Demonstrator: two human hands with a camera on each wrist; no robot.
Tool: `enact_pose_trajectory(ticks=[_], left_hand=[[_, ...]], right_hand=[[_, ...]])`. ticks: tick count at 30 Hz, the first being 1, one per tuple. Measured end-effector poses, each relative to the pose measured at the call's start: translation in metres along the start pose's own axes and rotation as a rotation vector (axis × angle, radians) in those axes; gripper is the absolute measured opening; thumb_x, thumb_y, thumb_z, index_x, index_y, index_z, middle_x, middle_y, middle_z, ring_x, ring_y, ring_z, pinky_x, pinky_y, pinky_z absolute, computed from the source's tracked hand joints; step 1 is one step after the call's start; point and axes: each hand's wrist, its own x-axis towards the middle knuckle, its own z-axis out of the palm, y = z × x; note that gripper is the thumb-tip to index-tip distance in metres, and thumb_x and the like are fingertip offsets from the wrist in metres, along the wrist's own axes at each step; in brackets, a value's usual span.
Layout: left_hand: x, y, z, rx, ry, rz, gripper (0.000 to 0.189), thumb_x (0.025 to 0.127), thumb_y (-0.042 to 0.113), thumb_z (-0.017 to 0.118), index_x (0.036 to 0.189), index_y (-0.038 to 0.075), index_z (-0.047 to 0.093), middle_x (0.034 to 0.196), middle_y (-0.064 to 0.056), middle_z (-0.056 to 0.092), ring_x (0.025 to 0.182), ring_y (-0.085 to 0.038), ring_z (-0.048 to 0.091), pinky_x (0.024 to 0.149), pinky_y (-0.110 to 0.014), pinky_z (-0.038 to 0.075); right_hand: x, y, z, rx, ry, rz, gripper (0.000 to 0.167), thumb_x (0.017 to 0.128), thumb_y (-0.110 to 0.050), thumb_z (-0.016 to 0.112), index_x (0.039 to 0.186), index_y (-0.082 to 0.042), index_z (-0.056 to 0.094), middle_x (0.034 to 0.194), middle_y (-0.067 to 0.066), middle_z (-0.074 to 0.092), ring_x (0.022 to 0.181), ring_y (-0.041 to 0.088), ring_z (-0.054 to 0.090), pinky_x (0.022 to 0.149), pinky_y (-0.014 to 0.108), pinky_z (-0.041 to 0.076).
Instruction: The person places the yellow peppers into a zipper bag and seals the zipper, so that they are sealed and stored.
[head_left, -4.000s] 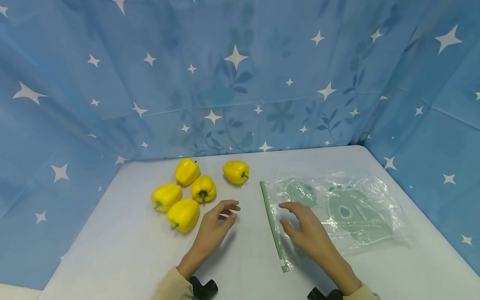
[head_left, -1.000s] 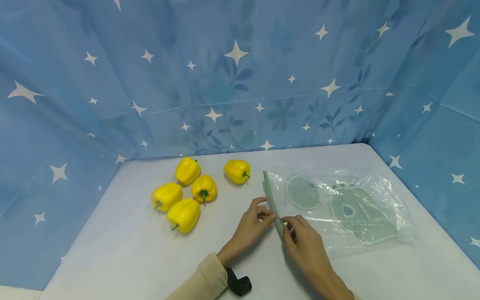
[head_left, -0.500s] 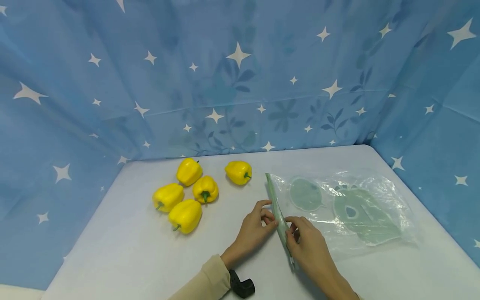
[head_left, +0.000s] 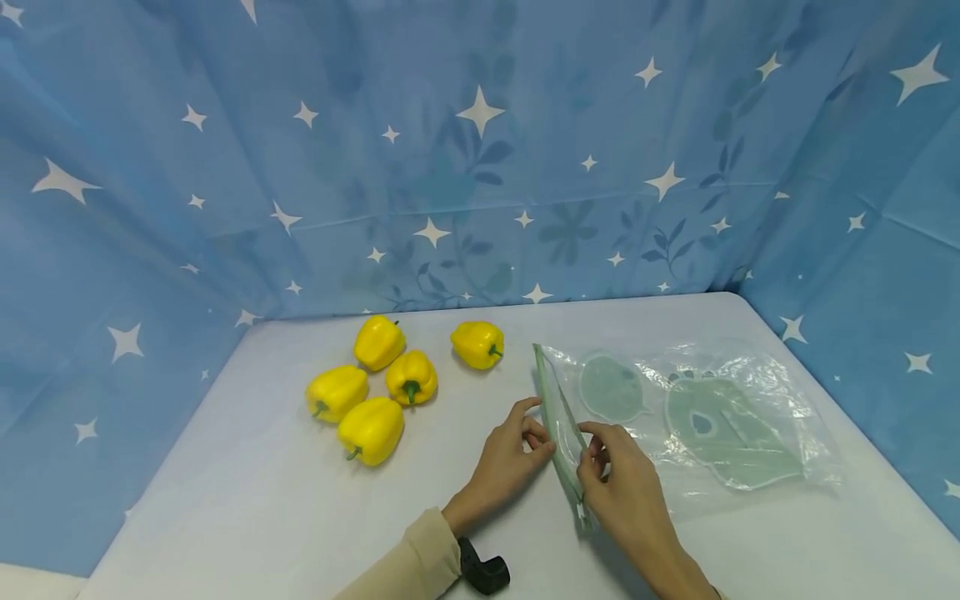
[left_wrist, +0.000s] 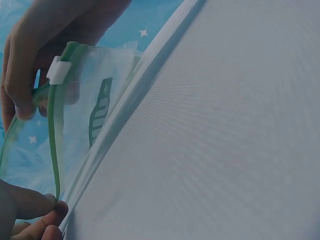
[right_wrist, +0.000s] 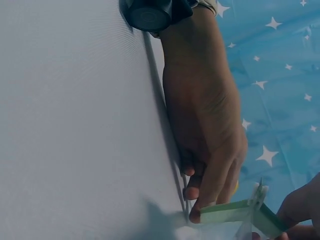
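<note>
A clear zip bag (head_left: pixel 697 429) with green printed shapes and a green-edged mouth lies flat to the right of centre. My left hand (head_left: pixel 504 467) pinches the left lip of that mouth between thumb and fingers. On the opposite lip, my right hand (head_left: pixel 626 487) has a pinch with thumb and fingertips. Between them the mouth gapes into a narrow slit. The white slider (left_wrist: pixel 58 70) sits at the near end of the green edge, by the right hand in the left wrist view. In the right wrist view, the green strip (right_wrist: pixel 225 212) meets the left fingertips.
Several yellow bell peppers (head_left: pixel 371 431) cluster on the left of the white table (head_left: pixel 247 500); a lone yellow bell pepper (head_left: pixel 477 344) lies nearer the bag. A blue starred curtain (head_left: pixel 337 167) stands behind and along both sides.
From open above the table, both hands have come to grip the green edge. Over the last second the right hand has drawn its lip rightward, widening the mouth. The peppers stay put.
</note>
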Motion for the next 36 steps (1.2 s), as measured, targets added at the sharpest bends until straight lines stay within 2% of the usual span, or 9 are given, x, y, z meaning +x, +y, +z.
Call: enact_pose_trajectory(ticks=[8, 16, 25, 32, 36], left_hand=[[-0.0012, 0.0002, -0.0003, 0.014, -0.007, 0.006, 0.056, 0.095, 0.014, 0.074, 0.147, 0.011, 0.052, 0.098, 0.001, 0.077, 0.08, 0.002, 0.058, 0.079, -0.019, 0.048], [-0.0006, -0.0012, 0.0009, 0.027, 0.0, 0.006, 0.054, 0.094, 0.014, 0.075, 0.144, 0.01, 0.054, 0.096, 0.001, 0.077, 0.079, 0.002, 0.058, 0.077, -0.018, 0.047], [-0.0012, 0.0008, 0.0007, 0.025, 0.005, -0.007, 0.051, 0.094, 0.013, 0.075, 0.14, 0.01, 0.056, 0.095, 0.001, 0.077, 0.079, 0.002, 0.058, 0.076, -0.018, 0.047], [-0.001, 0.0017, -0.0003, 0.03, -0.009, -0.007, 0.044, 0.094, 0.013, 0.075, 0.136, 0.01, 0.06, 0.096, 0.001, 0.077, 0.079, 0.002, 0.059, 0.076, -0.018, 0.047], [0.001, 0.0034, -0.0044, -0.008, -0.035, -0.019, 0.041, 0.094, 0.011, 0.074, 0.133, 0.007, 0.06, 0.093, -0.001, 0.077, 0.079, 0.002, 0.057, 0.075, -0.018, 0.047]], right_hand=[[0.0023, -0.0027, -0.0064, 0.044, 0.062, -0.011, 0.033, 0.083, 0.016, 0.067, 0.113, 0.004, 0.069, 0.087, 0.003, 0.058, 0.075, 0.002, 0.053, 0.058, 0.017, 0.053], [0.0035, -0.0009, -0.0098, 0.101, 0.176, -0.084, 0.035, 0.082, 0.02, 0.068, 0.114, 0.005, 0.069, 0.089, 0.003, 0.058, 0.077, 0.001, 0.051, 0.064, 0.006, 0.05], [0.0039, 0.0018, -0.006, 0.164, 0.293, -0.145, 0.041, 0.081, 0.021, 0.069, 0.117, 0.003, 0.069, 0.091, 0.005, 0.06, 0.079, 0.001, 0.052, 0.066, 0.005, 0.051], [0.0026, 0.0021, -0.0051, 0.135, 0.265, -0.147, 0.041, 0.082, 0.02, 0.069, 0.119, 0.004, 0.068, 0.091, 0.004, 0.059, 0.079, 0.001, 0.052, 0.067, 0.006, 0.051], [0.0021, 0.0026, -0.0038, 0.102, 0.227, -0.139, 0.037, 0.083, 0.019, 0.069, 0.117, 0.004, 0.068, 0.09, 0.002, 0.058, 0.078, 0.002, 0.051, 0.066, 0.005, 0.049]])
